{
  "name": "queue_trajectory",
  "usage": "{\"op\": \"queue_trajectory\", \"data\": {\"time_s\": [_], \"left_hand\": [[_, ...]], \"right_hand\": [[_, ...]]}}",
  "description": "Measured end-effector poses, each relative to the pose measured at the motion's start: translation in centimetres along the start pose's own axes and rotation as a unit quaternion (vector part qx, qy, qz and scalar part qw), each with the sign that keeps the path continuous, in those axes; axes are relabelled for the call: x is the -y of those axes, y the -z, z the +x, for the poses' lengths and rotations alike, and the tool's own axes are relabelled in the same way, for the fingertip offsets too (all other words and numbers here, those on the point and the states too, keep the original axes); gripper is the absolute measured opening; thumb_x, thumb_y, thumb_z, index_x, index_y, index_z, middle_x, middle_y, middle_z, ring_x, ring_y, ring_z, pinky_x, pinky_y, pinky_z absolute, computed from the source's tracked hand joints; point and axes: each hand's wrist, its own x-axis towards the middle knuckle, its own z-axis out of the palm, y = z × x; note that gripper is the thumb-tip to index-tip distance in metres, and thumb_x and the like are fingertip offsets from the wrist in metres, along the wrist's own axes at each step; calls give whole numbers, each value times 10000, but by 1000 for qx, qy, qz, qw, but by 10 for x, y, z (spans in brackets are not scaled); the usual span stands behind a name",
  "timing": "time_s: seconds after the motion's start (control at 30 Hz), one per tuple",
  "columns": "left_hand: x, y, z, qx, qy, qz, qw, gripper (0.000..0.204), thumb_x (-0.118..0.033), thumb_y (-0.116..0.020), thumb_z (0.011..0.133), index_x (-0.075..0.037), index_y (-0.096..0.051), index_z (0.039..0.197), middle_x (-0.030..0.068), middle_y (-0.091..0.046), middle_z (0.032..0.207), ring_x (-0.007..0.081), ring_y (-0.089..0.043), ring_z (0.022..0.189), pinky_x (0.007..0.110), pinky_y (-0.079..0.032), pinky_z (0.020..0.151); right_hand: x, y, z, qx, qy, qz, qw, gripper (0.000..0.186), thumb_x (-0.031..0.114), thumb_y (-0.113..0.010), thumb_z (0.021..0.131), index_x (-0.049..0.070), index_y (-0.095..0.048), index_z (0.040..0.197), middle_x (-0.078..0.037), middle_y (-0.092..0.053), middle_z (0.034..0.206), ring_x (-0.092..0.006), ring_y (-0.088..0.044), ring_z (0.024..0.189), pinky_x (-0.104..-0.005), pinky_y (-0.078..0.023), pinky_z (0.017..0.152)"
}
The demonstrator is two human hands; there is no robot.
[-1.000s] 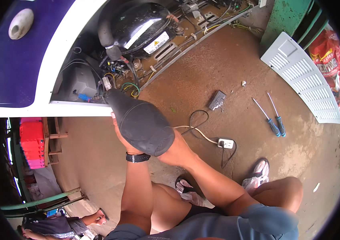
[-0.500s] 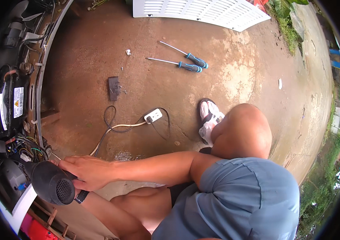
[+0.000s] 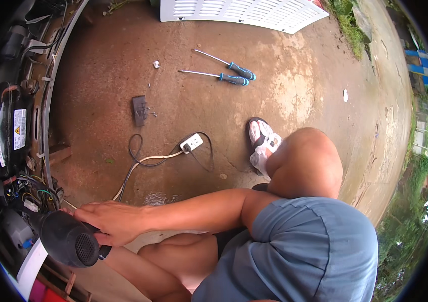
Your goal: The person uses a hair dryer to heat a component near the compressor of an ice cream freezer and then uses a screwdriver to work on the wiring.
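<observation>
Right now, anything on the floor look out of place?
Yes: the white socket block lies on the floor with a plug in it, near a shiny, wet-looking patch. Odd spot for electrics.

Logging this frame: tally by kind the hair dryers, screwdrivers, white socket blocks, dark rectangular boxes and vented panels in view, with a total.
Hair dryer: 1
Screwdrivers: 2
White socket block: 1
Dark rectangular box: 1
Vented panel: 1
Total: 6
</observation>
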Motion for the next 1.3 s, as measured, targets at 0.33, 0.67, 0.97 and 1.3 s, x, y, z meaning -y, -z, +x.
{"op": "queue_trajectory", "data": {"time_s": [0.33,0.67,0.97,1.3], "left_hand": [[-11,-15,-23,-117,247,-720,638,491,-423,-537,1034,-41,-592,1338,116,-656,1231,248,-614,1134,372,-503,990],[-35,-36,4,-203,302,-484,796,581,-564,-432,1063,-37,-592,1249,94,-650,1138,191,-643,997,361,-541,862],[-45,-59,15,-183,232,-327,898,571,-505,-346,1103,-6,-622,1132,83,-659,1050,176,-608,943,337,-485,831],[-25,-54,8,-186,263,-339,884,662,-570,-375,1079,-2,-520,1386,111,-614,1285,213,-611,1137,366,-499,976]], "right_hand": [[-13,-13,-5,32,-3,-79,996,609,144,-694,825,-9,-436,1355,-254,-577,1224,-474,-549,1181,-527,-476,988],[-14,-14,-23,75,-97,-68,990,639,236,-802,828,37,-576,1392,-192,-570,1435,-368,-513,1347,-427,-406,1132],[-20,-11,-29,9,-29,-221,975,440,113,-752,838,31,-658,1261,-189,-644,1297,-357,-605,1201,-464,-472,1034],[19,-10,-5,118,-94,-301,942,402,124,-645,883,15,-641,1270,-208,-630,1317,-387,-581,1227,-462,-449,1071]]}}
